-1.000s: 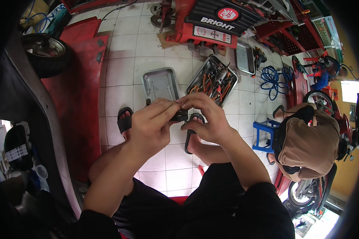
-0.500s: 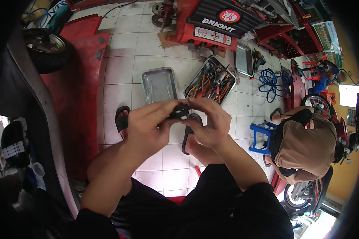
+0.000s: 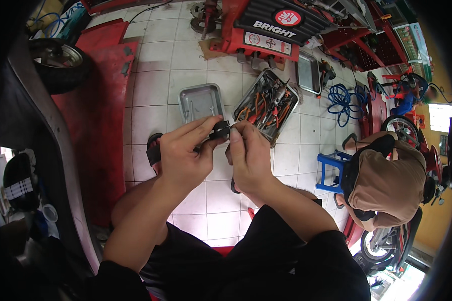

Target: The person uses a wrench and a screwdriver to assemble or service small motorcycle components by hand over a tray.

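Between the thumb and fingers of my left hand (image 3: pixel 186 150) is a small black part (image 3: pixel 219 131), with a notched or stepped edge. Its exact kind is too small to make out. My right hand (image 3: pixel 251 155) is closed, its thumb and forefinger pinching at the right side of that part. Both hands are held up over the floor, in front of my knees. Just beyond them on the tiles lies a metal tray (image 3: pixel 200 93) with a spanner (image 3: pixel 212 110) in it. To its right, another tray (image 3: pixel 291 113) is full of pliers, screwdrivers and other hand tools.
A red lift platform (image 3: pixel 103 115) with a wheel (image 3: pixel 60 65) on it runs along the left. Ahead is a red machine (image 3: pixel 271 30) with foot pedals. At right are an empty-looking tray (image 3: pixel 308 72), a coiled blue hose (image 3: pixel 340 100), a blue stool (image 3: pixel 331 173) and a bent-over person (image 3: pixel 386 183).
My right hand has turned and drawn in, its fingers now folded by the part's right side. The black part shows more, a little higher and further left.
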A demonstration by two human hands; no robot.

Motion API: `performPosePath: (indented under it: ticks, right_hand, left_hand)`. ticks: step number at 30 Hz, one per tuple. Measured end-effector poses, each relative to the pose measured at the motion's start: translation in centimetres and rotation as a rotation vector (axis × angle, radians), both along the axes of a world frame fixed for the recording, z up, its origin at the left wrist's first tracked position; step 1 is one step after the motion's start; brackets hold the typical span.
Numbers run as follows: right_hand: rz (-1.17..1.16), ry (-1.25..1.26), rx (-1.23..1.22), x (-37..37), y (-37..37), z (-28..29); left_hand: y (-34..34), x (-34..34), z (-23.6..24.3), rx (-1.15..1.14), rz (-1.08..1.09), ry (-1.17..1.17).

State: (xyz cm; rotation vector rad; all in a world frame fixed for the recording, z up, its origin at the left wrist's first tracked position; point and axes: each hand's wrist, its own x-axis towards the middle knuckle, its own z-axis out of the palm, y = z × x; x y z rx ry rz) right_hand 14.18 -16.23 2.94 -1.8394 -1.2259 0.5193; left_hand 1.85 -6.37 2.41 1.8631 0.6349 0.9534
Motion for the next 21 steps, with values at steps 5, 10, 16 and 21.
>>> performPosePath:
  ticks: [5,10,16,21]
  right_hand:
    - [0.035,-0.346,0.129,0.5,0.5,0.5]
    - [0.055,-0.523,0.264,0.7,0.6,0.4]
    - [0.069,-0.47,0.372,1.2,0.3,1.1]
    - [0.072,0.003,0.385,0.2,-0.3,0.8]
  left_hand:
    - [0.0,-0.1,-0.3,-0.107,0.028,0.037]
    - [-0.1,-0.1,-0.4,-0.247,0.012,-0.031]
    - [0.0,0.0,0.7,0.07,0.011,-0.052]
    - [0.5,0.1,0.9,0.354,0.029,-0.163]
